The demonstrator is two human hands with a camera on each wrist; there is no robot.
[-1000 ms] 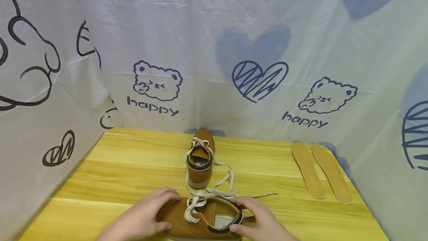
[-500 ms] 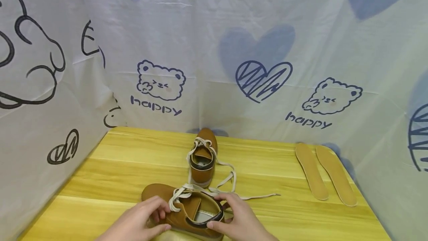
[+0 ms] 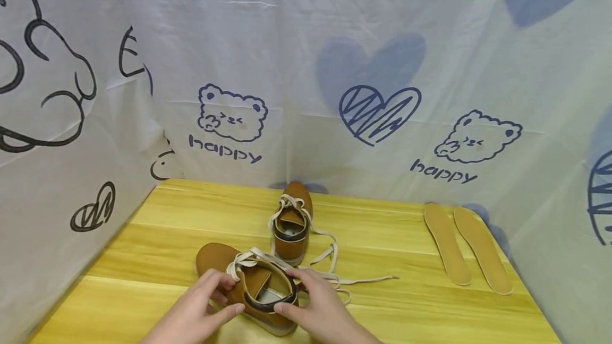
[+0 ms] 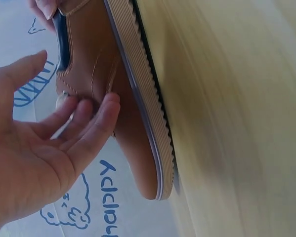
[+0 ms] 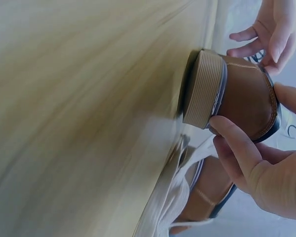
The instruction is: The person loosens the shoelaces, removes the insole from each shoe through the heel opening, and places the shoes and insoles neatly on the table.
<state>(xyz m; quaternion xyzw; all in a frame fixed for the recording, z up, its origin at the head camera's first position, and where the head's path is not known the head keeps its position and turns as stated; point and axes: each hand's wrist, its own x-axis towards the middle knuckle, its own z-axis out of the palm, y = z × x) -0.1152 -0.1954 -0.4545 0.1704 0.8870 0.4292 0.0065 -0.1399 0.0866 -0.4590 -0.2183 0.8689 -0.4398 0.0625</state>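
Observation:
A brown lace-up shoe (image 3: 212, 258) stands upright near the front of the table, toe to the far left, its black-trimmed collar facing up. My right hand (image 3: 319, 304) holds its heel, thumb on the near side and fingers round the far side. The heel grip also shows in the right wrist view, with fingertips low beside the ridged sole (image 5: 203, 91). My left hand (image 3: 193, 304) has its fingertips at the shoe's side by the white laces (image 3: 234, 268), thumb held apart. Just behind stands a matching shoe (image 3: 289, 249), toe to the back.
Two tan insoles (image 3: 447, 246) lie side by side at the table's right. A loose white lace (image 3: 368, 280) trails rightward from between the shoes. The wooden table (image 3: 158, 238) is bordered at back and sides by printed white cloth (image 3: 296, 15).
The front shoe has moved left and back and turned, its toe now pointing away to the left. Both hands have moved along; my left hand has shifted from the toe toward the laces.

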